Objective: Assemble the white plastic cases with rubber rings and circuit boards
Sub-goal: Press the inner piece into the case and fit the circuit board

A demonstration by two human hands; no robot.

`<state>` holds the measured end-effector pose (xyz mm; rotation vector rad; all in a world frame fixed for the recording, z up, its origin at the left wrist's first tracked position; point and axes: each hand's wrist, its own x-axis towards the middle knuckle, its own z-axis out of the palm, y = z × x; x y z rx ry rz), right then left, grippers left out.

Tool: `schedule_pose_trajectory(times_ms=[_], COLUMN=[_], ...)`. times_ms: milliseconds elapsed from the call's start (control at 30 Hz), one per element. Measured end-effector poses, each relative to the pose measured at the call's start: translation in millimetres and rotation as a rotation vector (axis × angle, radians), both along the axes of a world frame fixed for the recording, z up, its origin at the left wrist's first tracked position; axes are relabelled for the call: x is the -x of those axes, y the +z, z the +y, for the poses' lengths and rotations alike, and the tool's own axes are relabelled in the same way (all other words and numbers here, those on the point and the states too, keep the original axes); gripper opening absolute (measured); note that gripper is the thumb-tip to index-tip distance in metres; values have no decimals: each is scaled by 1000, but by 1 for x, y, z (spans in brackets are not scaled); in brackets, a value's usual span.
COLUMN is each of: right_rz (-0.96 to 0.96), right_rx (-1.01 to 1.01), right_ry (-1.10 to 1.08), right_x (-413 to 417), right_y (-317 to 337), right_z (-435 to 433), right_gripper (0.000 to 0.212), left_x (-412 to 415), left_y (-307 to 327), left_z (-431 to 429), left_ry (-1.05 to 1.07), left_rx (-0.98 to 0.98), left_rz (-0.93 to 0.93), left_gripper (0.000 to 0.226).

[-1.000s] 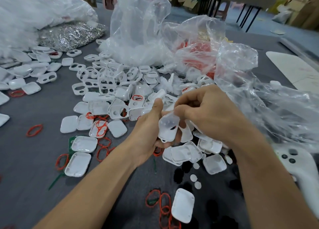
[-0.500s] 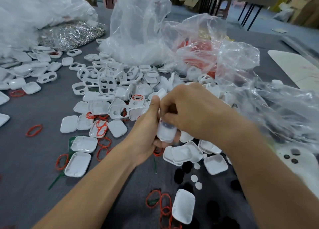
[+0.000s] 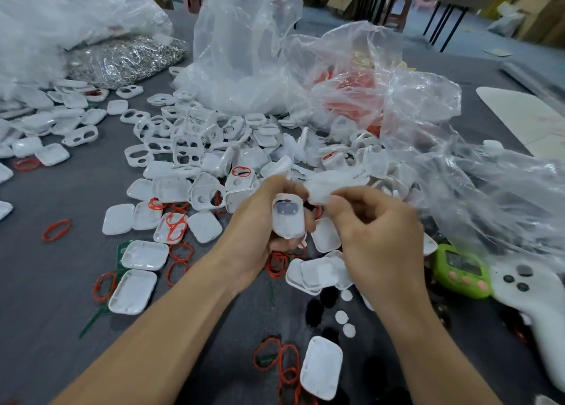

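Two hands work close together. The fingers of the left hand curl round a white case, held upright with its open side showing a grey insert and a sliver of red. Just beside it, the right hand pinches a blurred white piece between thumb and forefinger. Loose case halves and red rubber rings lie on the grey worktop below. Clear plastic bags are heaped beyond.

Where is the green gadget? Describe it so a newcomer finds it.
On the grey table, find the white controller at the right edge. The green gadget lies just left of it. It alone is lime green, with a dark screen and pink buttons.
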<state>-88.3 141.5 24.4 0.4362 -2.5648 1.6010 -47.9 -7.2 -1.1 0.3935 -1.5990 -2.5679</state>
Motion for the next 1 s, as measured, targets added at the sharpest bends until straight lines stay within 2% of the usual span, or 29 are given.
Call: schedule_pose_trajectory(times_ms=[33,133,267,367,500,600,733,833,1000], right_rz=[-69,-262,-513,-595,-554,-449,-299,-208,-156], right_rx=[7,-19,125,257,320,306,255,179,67], right_ry=[9,108,272,274,194,113,45,-9,-36], right_x=[-3,-5,-3,-1,3,6,3,-2,-7], right_y=[-3,-11,-14,-14,-15,-17,-18,-18,-16], right_z=[2,2,-2,-2,1,2,3,2,1], right_gripper=[16,29,10,7,7,4,12,21,23], left_x=[0,-2,-6,-9,-7,-5,-5,-6,-6], left_y=[2,5,6,7,6,5,2,1,-1], left_z=[0,1,2,3,7,8,8,9,12], left_ry=[-14,-30,-91,-165,-201,-123,-30,18,118], left_rx=[7,52,113,96,206,272,423,462,527], left_rz=[0,11,29,70,48,67,115,131,134], left_gripper=[21,33,38,39,41,49,42,35,22])
